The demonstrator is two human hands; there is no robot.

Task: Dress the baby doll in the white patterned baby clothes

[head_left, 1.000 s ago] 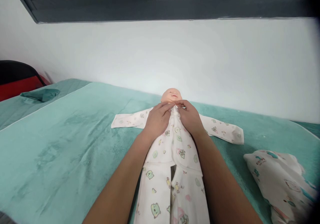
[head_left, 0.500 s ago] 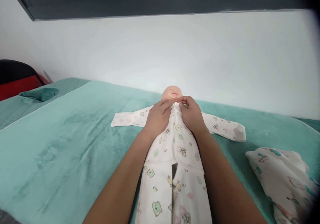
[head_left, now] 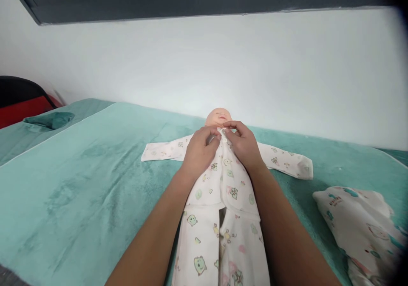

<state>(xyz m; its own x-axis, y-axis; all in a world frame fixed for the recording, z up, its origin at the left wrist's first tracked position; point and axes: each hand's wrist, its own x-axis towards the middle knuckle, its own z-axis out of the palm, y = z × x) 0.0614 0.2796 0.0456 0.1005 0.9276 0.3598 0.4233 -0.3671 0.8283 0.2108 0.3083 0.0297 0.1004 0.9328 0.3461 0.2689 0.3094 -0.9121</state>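
A baby doll (head_left: 218,116) lies on its back, its head toward the wall, dressed in a white printed baby jacket (head_left: 210,188) with the sleeves spread out sideways. White printed trousers (head_left: 197,247) cover the lower part, with a dark gap between the legs. Just under the doll's chin, my left hand (head_left: 201,149) pinches the jacket's collar edge, thumb and fingers together. Opposite it, my right hand (head_left: 244,145) grips the other side of the collar near the front opening. Any fastener between the fingertips is too small to make out.
A teal blanket (head_left: 89,184) covers the bed. To the right lies a bunched white printed cloth (head_left: 357,226). A black and red object (head_left: 25,103) stands at the far left, near a folded teal cloth (head_left: 49,120). Behind is a white wall (head_left: 204,69) under a dark window frame (head_left: 191,1).
My left hand's fingers have gone from lying flatter on the collar to a pinch, drawn slightly left. My right hand has shifted only slightly at the collar. The doll stays put.
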